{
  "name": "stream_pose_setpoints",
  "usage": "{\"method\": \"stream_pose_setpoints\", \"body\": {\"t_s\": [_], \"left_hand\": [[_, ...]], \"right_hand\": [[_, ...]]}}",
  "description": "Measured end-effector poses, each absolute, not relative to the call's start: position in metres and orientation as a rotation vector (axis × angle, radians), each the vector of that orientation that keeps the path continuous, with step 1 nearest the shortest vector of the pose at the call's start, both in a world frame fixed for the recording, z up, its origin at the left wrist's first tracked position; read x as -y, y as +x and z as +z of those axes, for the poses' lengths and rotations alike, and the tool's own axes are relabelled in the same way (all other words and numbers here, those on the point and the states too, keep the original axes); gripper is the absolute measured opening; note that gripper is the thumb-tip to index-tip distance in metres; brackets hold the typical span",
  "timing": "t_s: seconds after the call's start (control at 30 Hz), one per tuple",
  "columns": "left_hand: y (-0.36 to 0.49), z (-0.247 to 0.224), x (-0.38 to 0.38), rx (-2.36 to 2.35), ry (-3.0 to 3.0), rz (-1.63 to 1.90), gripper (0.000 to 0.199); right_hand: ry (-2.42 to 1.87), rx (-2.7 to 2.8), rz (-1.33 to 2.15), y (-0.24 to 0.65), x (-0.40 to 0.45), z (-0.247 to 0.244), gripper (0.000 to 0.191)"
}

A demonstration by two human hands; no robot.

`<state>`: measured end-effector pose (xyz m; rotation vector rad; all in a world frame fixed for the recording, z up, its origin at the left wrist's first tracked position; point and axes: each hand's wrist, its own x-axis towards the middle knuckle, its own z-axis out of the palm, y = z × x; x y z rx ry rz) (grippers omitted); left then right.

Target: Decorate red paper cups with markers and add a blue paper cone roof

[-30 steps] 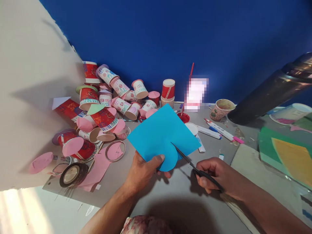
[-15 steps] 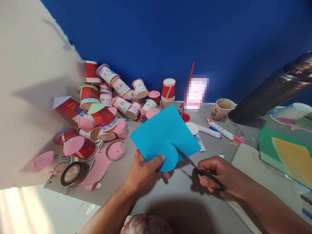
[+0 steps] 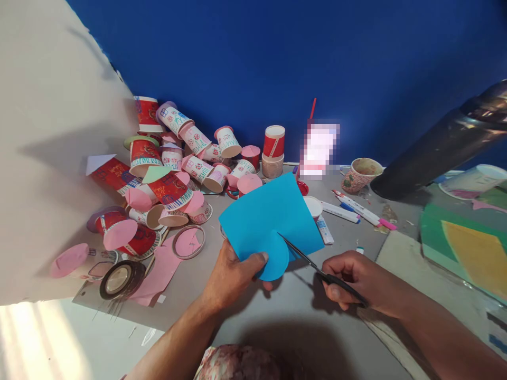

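Note:
My left hand (image 3: 237, 274) pinches a sheet of blue paper (image 3: 265, 211) at its near edge, thumb on top and fingers underneath. A rounded, partly cut flap of the sheet curves out beside my thumb. In my right hand (image 3: 348, 282) is a pair of scissors (image 3: 327, 277) with black handles, my fingers wrapped round them. The blades reach into the cut in the paper, their tips at the inner end of the curve. Part of the lower blade is hidden by the sheet.
Decorated paper cups (image 3: 170, 190) with paper tops pile up at the left. Near them lie a black tape roll (image 3: 121, 279), a ring (image 3: 189, 242) and pink paper (image 3: 158, 274). Markers (image 3: 358, 211), a patterned cup (image 3: 361, 176) and a dark bottle (image 3: 428, 145) stand or lie at the right.
The blue sheet has turned slightly clockwise and its far part bends more. Both hands keep nearly the same place, with the scissors still in the cut.

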<state>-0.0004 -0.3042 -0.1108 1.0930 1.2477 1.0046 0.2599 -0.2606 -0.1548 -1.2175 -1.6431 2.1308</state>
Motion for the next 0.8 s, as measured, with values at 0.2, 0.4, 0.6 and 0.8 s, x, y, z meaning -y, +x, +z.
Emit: {"method": "stream_pose_setpoints", "body": {"t_s": [0.2, 0.4, 0.6, 0.8], "left_hand": [[-0.0011, -0.1135, 0.3043, -1.257, 1.058, 1.022, 0.017], [-0.0023, -0.1146, 0.3054, -1.259, 1.023, 1.01, 0.016], [-0.0038, -0.1168, 0.3068, -1.208, 1.073, 0.981, 0.017], [-0.0049, -0.1155, 0.3043, -1.157, 1.053, 0.944, 0.016]], "right_hand": [[-1.236, 1.619, 2.125, 0.2578, 0.2614, -0.1527, 0.07], [-1.224, 1.615, 2.141, 0.2601, 0.2617, -0.1554, 0.067], [-1.207, 1.616, 2.164, 0.2598, 0.261, -0.1564, 0.068], [-1.227, 1.64, 2.158, 0.2613, 0.2614, -0.155, 0.066]]}}
